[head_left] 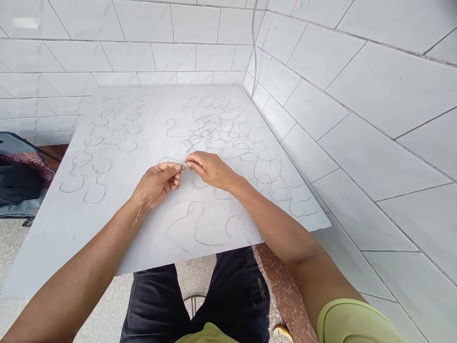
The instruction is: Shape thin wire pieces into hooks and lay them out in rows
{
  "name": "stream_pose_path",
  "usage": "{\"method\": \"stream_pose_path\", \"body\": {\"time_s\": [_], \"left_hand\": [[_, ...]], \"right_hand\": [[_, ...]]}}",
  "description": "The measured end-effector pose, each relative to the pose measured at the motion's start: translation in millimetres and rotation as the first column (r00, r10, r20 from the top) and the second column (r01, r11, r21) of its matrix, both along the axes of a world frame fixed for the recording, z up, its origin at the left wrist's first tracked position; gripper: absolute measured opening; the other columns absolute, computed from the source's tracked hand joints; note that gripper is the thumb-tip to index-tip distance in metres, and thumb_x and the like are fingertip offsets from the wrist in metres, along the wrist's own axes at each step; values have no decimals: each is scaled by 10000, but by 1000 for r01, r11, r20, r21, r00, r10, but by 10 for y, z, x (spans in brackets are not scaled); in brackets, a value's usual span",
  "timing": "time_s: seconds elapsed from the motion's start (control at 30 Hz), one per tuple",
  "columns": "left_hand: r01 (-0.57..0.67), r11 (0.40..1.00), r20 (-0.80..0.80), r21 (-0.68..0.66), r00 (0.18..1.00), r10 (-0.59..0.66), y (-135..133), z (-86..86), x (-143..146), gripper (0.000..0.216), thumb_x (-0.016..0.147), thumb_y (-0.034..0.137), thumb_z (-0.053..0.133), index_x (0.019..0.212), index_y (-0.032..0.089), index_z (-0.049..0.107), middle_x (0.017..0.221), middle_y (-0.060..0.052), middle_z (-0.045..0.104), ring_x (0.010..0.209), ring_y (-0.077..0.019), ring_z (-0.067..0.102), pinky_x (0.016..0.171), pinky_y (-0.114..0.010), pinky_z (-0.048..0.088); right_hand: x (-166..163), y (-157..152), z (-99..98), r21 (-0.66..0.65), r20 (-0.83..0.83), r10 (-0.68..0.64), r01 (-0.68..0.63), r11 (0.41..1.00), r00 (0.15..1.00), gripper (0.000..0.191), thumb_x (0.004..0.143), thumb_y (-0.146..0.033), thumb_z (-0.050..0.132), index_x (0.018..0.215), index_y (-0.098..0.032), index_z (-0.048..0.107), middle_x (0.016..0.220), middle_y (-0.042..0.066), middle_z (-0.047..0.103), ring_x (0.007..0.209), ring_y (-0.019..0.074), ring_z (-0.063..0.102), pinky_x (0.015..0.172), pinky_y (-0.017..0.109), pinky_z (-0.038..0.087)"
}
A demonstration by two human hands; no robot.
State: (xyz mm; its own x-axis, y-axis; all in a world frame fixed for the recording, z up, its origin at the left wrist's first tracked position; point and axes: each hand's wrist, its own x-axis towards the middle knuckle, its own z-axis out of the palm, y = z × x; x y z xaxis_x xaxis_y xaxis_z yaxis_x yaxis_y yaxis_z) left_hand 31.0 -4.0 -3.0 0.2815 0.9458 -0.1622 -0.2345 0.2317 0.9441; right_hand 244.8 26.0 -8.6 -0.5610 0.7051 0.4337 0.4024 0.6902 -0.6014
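Observation:
My left hand (157,182) and my right hand (210,167) meet over the middle of a white board (57,224). Both pinch a thin bent metal wire (185,164) between thumb and fingers, fingertips almost touching. Many curled wire pieces lie on the board: a tangled heap (221,133) just beyond my right hand, a spread group (107,143) at the left, and loose bent pieces (194,224) near the front edge below my hands.
White tiled walls (357,119) close in at the back and right. A thin cable (254,47) hangs down the corner. A dark bag (17,176) lies at the left on the floor. My dark-trousered legs (228,295) show beneath the board.

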Motion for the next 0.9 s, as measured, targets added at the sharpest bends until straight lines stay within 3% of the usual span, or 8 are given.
{"method": "stream_pose_path", "body": {"time_s": [0.47, 0.67, 0.9], "left_hand": [[-5, 982, -171, 191, 985, 38, -55, 39, 24, 213, 826, 365, 840, 787, 179, 743, 724, -28, 641, 632, -117, 554, 563, -261, 437], [-48, 977, -181, 208, 980, 87, -104, 18, 121, 209, 834, 374, 825, 810, 179, 756, 739, -40, 664, 660, -135, 575, 597, -274, 462], [-108, 965, -215, 237, 963, 161, -119, 74, 101, 286, 894, 457, 754, 889, 172, 774, 910, -79, 715, 793, -168, 638, 711, -300, 525]], "right_hand": [[-115, -56, -97, -29, -129, -108, 105, 994, 986, 245, 1047, -246, 459, 855, -198, 604, 795, 7, 649, 658, 126, 523, 632, 276, 406], [-159, -68, -100, -74, -173, -141, 130, 989, 975, 251, 1030, -244, 475, 817, -194, 598, 749, -4, 628, 658, 121, 529, 641, 266, 411], [-41, -1, -68, 57, -116, -50, 57, 997, 992, 255, 1034, -201, 420, 944, -197, 659, 884, 40, 679, 799, 162, 592, 748, 305, 454]]}}
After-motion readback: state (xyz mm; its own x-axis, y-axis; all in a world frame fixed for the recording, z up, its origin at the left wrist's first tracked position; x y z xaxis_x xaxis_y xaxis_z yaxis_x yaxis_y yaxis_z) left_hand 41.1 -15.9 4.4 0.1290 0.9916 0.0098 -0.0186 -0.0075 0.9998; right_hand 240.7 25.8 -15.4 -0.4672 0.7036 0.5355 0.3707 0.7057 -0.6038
